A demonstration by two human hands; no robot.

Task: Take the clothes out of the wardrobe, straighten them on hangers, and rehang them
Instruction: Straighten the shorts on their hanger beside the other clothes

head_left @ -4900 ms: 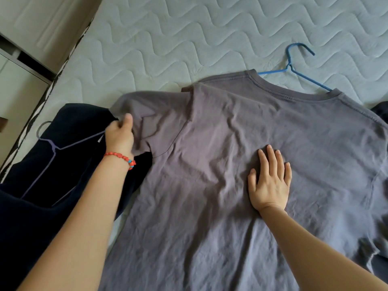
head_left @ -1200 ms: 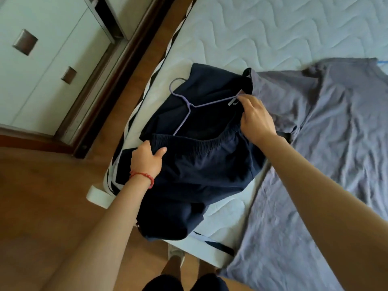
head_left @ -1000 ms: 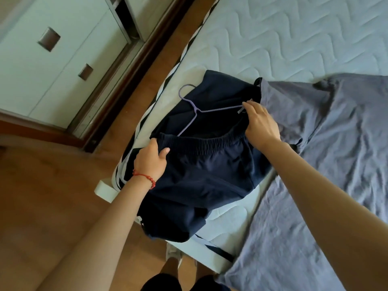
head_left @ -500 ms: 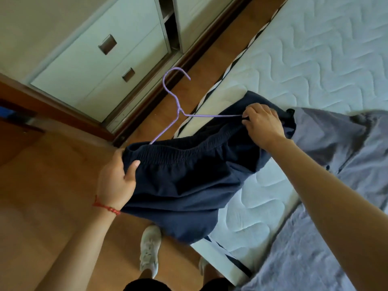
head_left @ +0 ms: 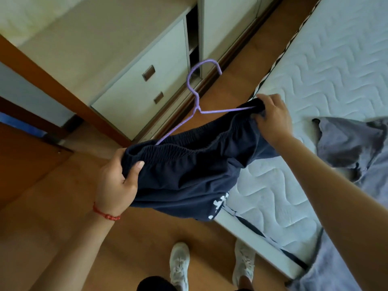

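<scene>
Dark navy shorts (head_left: 189,175) with an elastic waistband and a white print near the hem hang in the air between my hands, over the floor beside the bed. My left hand (head_left: 119,177) grips the left end of the waistband. My right hand (head_left: 273,116) grips the right end together with one arm of a purple wire hanger (head_left: 195,95). The hanger's lower part runs inside the shorts and its hook sticks up towards the wardrobe (head_left: 147,66). A grey T-shirt (head_left: 346,148) lies spread on the bed at the right.
A white quilted mattress (head_left: 327,70) fills the right side, its edge running diagonally. The wardrobe has white drawers with square handles and a sliding door open by a narrow gap. Wooden floor lies between them. My feet in white shoes (head_left: 179,263) stand near the bed corner.
Both hands have lifted the shorts and hanger off the bed and carried them left over the floor. My view has swung from the bed towards the wardrobe.
</scene>
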